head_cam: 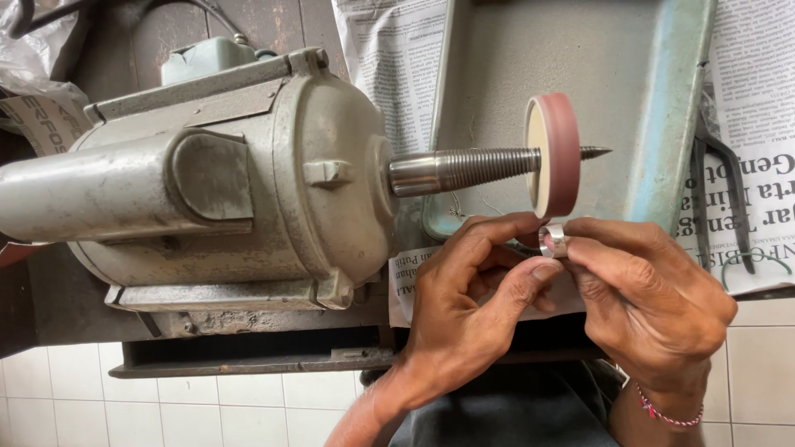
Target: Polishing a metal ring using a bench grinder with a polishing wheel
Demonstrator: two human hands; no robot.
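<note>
A shiny silver ring (552, 240) is pinched between the fingertips of my left hand (472, 298) and my right hand (646, 290). Both hands hold it up against the lower edge of a red-rimmed sanding wheel (556, 154). The wheel sits on a threaded tapered spindle (464, 170) that sticks out to the right of a grey bench motor (207, 178). A red thread bracelet (667, 414) circles my right wrist.
A metal dust tray with a blue-green rim (671, 116) stands behind the wheel. Newspaper (758, 108) covers the bench, with black pliers (720, 199) lying at the right. White floor tiles (166, 406) show below the bench edge.
</note>
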